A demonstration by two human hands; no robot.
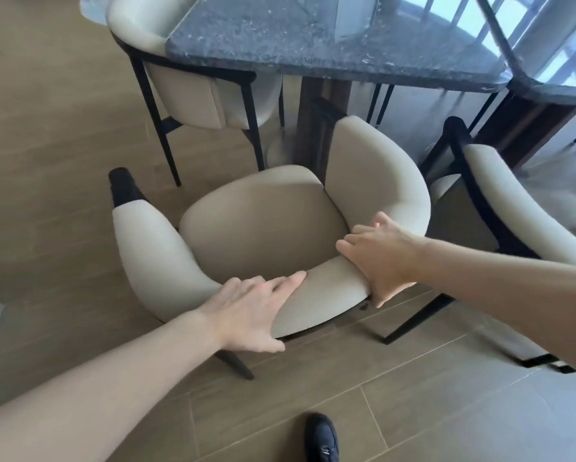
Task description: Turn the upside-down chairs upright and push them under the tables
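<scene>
Chair upright, seat facing bench straight ahead — left hand and right hand each grip its backrest.

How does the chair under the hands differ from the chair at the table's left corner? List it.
1. The held chair stands out on the floor, clear of the table; the corner chair is tucked against the tabletop.
2. The left hand and right hand are on the held chair's backrest; nothing touches the corner chair.

Shared: both upright, cream upholstery, black legs.
</scene>
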